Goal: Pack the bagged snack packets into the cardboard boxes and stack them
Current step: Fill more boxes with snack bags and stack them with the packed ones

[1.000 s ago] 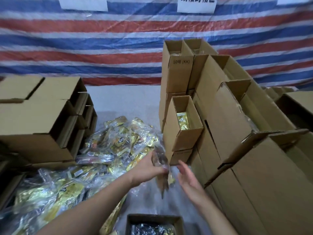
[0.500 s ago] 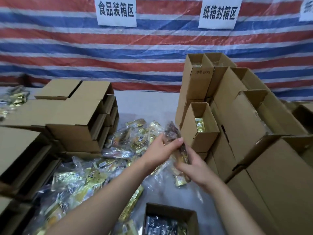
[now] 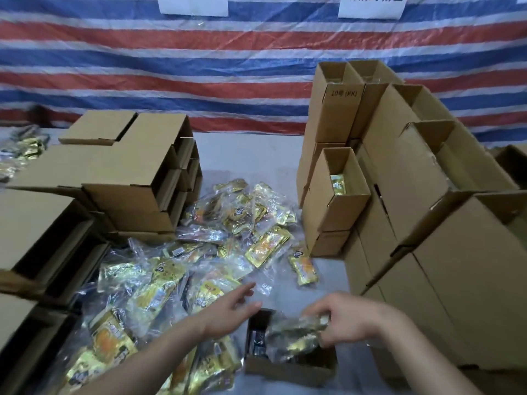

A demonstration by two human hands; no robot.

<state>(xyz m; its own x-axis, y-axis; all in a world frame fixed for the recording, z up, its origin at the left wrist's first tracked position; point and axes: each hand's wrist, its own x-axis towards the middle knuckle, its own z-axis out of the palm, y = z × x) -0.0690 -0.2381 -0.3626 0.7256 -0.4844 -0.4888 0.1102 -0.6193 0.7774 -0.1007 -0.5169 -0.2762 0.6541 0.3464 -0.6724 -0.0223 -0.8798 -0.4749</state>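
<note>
while the right hand (image 3: 346,320) grips a bag (image 3: 296,333) over the box (image 3: 288,366), push it flat; left hand (image 3: 231,312) hovers relaxed.

Red/white/blue striped tarp (image 3: 199,81) hangs at back w/ two white paper signs (image 3: 193,5) taped up top.
</note>
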